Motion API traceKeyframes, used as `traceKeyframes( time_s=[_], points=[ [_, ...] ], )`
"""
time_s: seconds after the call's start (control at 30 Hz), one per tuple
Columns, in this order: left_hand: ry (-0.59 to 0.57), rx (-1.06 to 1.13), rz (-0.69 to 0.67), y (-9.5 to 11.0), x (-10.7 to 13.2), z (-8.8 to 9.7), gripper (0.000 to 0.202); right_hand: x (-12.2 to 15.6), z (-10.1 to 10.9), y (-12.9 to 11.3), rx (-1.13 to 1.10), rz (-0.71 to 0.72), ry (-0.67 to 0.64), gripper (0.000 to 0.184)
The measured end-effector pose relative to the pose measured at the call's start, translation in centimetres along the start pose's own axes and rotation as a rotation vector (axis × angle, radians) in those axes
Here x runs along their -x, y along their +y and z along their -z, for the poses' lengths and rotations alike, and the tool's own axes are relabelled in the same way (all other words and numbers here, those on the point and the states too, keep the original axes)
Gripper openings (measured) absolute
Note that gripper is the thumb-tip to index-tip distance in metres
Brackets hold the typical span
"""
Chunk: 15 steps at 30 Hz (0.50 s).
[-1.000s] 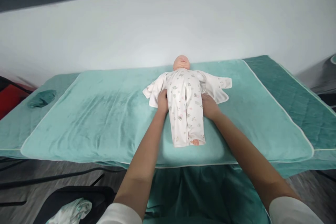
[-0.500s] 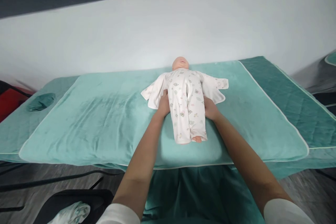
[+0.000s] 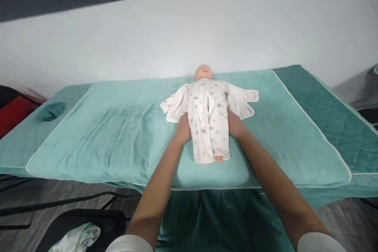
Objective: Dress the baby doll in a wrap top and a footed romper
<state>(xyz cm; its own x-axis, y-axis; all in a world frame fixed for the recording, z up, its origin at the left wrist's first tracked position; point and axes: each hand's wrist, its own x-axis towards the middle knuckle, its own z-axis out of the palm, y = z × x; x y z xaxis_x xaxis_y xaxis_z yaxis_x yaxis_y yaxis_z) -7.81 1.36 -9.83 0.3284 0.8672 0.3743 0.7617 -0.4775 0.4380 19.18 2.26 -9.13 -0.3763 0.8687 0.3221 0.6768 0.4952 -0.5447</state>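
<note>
A baby doll (image 3: 203,71) lies on its back, head toward the wall, with its toes just showing at the trouser hems. Patterned white baby trousers (image 3: 208,126) cover its legs and reach high over its body. An open white baby jacket (image 3: 240,102) is spread beneath it, sleeves out to both sides. My left hand (image 3: 183,129) grips the left edge of the trousers at thigh height, its fingertips tucked out of sight. At the opposite edge, my right hand (image 3: 235,125) is closed on the trousers, fingers partly hidden behind the cloth.
The doll rests on a padded bed with a green cover (image 3: 118,134), against a white wall (image 3: 177,35). A face hole (image 3: 50,112) is at the left end. Below, a black chair (image 3: 110,222) holds a crumpled cloth (image 3: 78,238). Something red (image 3: 14,116) stands far left.
Both hands have slid a little down the trousers, toward me. The trouser legs lie slightly narrower at the hems. The doll and the jacket stay in place.
</note>
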Motion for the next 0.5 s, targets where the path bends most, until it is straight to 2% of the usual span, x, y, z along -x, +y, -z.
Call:
traceKeyframes(
  time_s=[0.17,0.3,0.4,0.5],
  points=[
    [0.079,0.072,0.147,0.8,-1.2,0.2,0.045,-0.6,0.1,-0.6,0.005,-0.062,0.01,0.044],
    [0.148,0.15,0.192,1.0,-1.7,0.3,0.041,-0.8,0.3,-1.0,0.036,-0.072,0.007,0.043],
    [0.099,0.104,0.196,0.7,-0.9,0.5,0.025,-0.4,0.5,-1.1,0.082,-0.063,-0.025,0.04],
    [0.013,0.078,0.09,0.3,0.7,0.9,0.021,0.0,0.5,-0.8,0.12,-0.033,-0.065,0.033]
  ],
)
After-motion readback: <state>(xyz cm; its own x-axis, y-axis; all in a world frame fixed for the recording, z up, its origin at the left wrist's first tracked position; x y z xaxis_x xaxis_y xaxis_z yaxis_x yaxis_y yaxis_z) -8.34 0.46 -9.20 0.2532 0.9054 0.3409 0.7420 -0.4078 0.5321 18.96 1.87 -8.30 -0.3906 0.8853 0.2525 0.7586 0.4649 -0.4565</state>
